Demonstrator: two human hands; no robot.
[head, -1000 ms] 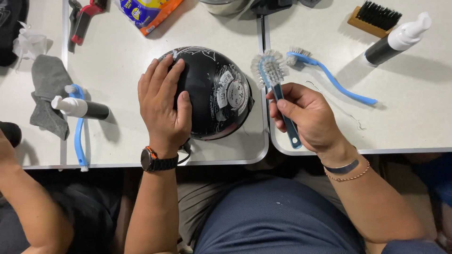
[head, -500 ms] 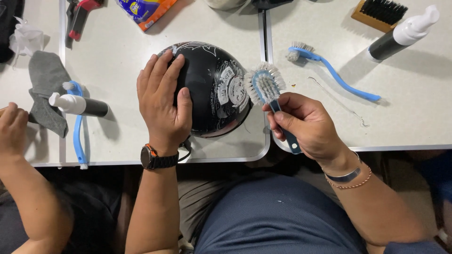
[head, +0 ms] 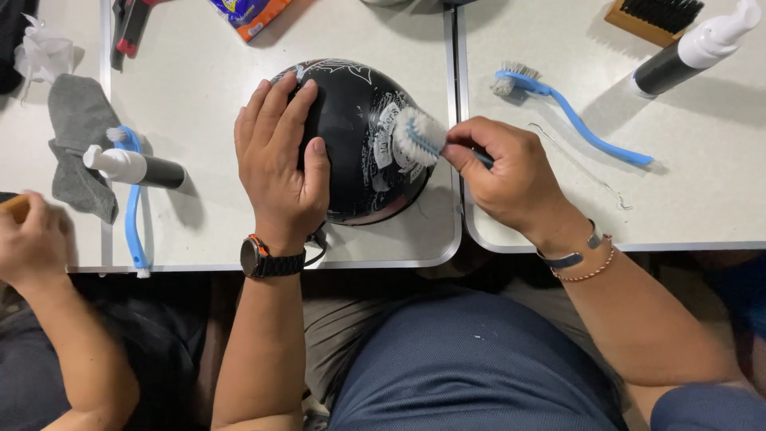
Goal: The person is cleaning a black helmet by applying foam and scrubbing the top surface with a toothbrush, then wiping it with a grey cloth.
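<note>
Left hand (head: 281, 164), fingers spread flat, steadies a glossy black rounded helmet (head: 359, 140) on the white counter (head: 207, 80); right hand (head: 511, 179) fingers grip a blue-handled white-bristled brush (head: 419, 136) against it.

A crinkled orange, blue and yellow plastic packet (head: 249, 13) lay at the far edge of the white bench (head: 207, 96), cut off by the top of the view, just beyond the glossy black helmet (head: 351, 136). White rectangular stickers (head: 388, 137) with dark print sat on the helmet's right flank, partly hidden behind the bristles of the white brush (head: 419, 136). Two black pump bottles with white tops, one lying at the left (head: 136, 168) and one at the far right (head: 692, 49), showed no label that could be made out.
</note>
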